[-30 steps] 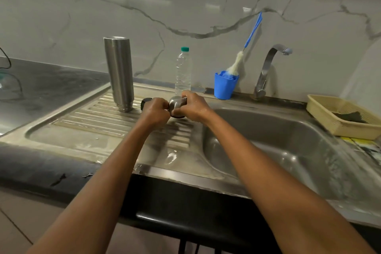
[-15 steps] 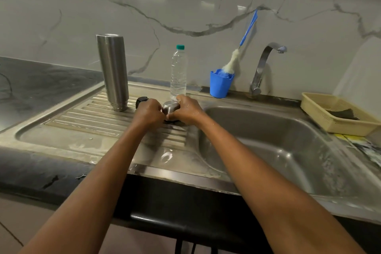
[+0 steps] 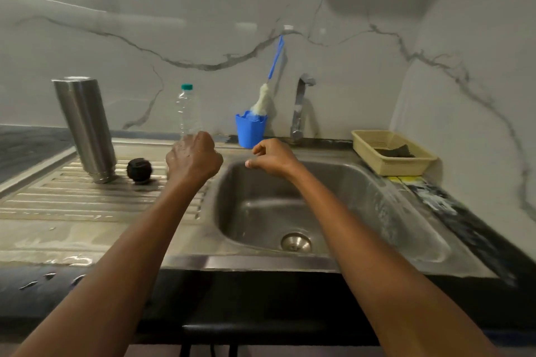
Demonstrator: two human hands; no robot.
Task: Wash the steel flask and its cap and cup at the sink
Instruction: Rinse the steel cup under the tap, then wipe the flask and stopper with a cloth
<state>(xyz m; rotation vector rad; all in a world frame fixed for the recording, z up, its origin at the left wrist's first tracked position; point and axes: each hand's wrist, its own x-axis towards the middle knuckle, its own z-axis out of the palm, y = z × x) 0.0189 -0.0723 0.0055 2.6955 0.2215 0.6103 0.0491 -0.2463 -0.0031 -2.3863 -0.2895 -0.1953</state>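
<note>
The left hand [image 3: 194, 159] is curled into a fist, back toward the viewer, above the drainboard [image 3: 72, 206]; whether it holds anything cannot be told. The right hand [image 3: 272, 158] hangs loosely curled and empty over the sink [image 3: 391, 211], wrist bent down. The steel flask [image 3: 87, 127] stands upright on the drainboard, its black cap [image 3: 139, 170] just beside its base.

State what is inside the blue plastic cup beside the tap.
The white bristle head of a blue-handled bottle brush stands in the blue plastic cup; its wall hides anything lower down.
</note>
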